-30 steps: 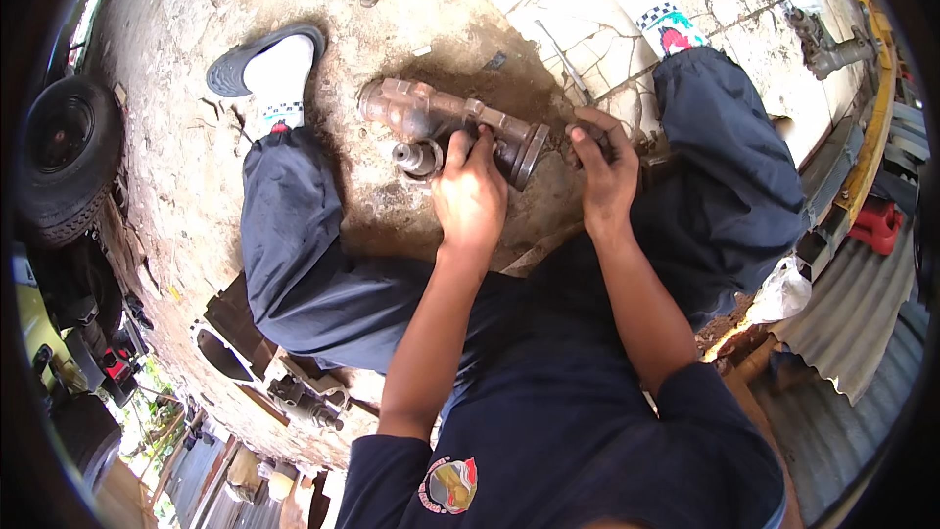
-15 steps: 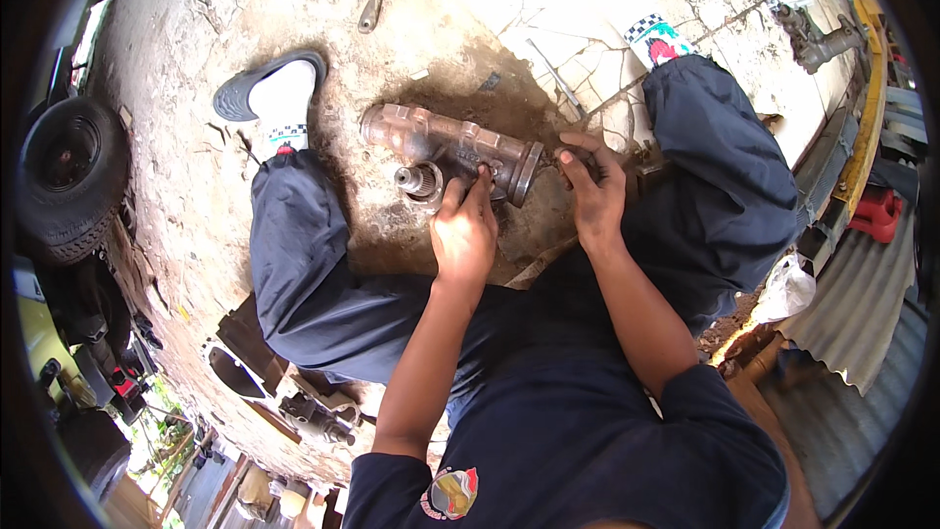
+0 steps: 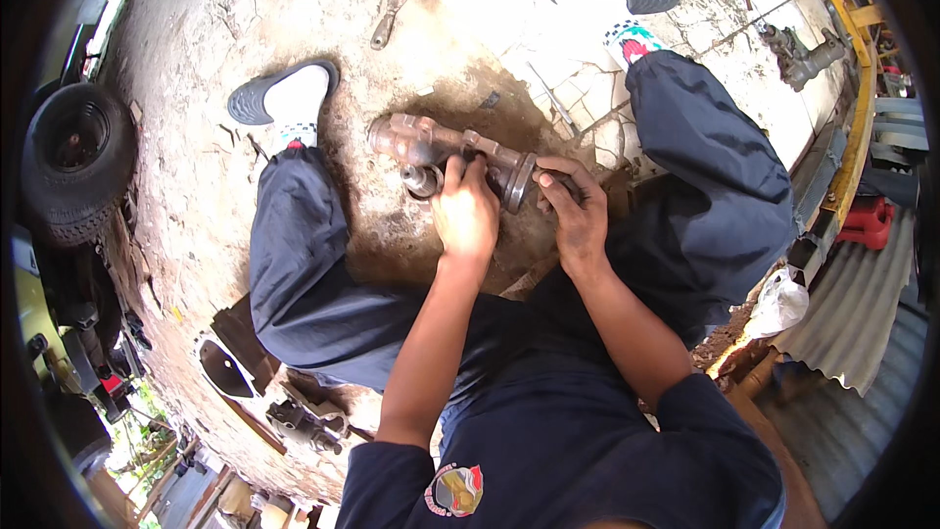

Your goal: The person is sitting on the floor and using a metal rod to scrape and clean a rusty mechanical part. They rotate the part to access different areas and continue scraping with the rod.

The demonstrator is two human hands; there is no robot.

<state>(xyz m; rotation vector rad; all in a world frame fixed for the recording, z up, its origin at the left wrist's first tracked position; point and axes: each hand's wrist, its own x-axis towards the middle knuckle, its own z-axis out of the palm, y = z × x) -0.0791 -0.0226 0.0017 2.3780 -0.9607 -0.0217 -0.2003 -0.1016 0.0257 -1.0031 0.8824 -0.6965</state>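
A rusty brown cylindrical gear housing (image 3: 404,140) lies on the dirty floor between my legs, tilted slightly down to the right. A short splined shaft (image 3: 420,179) sticks out of its near side. My left hand (image 3: 466,214) grips the housing's middle from the near side, fingers curled over it; their tips are partly hidden. At the right end is a round flanged rim (image 3: 520,184). Close beside that rim, my right hand (image 3: 578,214) has its thumb and fingers bent together. Whatever sits between these fingertips is too small and dark to name.
Beyond the housing lie a scraper (image 3: 396,10) and a thin metal rod (image 3: 554,98). Another metal housing (image 3: 803,57) rests at far right, near a yellow frame (image 3: 860,127). A tyre (image 3: 76,165) stands at left. Metal castings (image 3: 230,364) lie by my left knee.
My right hand has come left, closer to the flanged rim, and its fingers have drawn together. My left hand's fingers have curled further over the housing.
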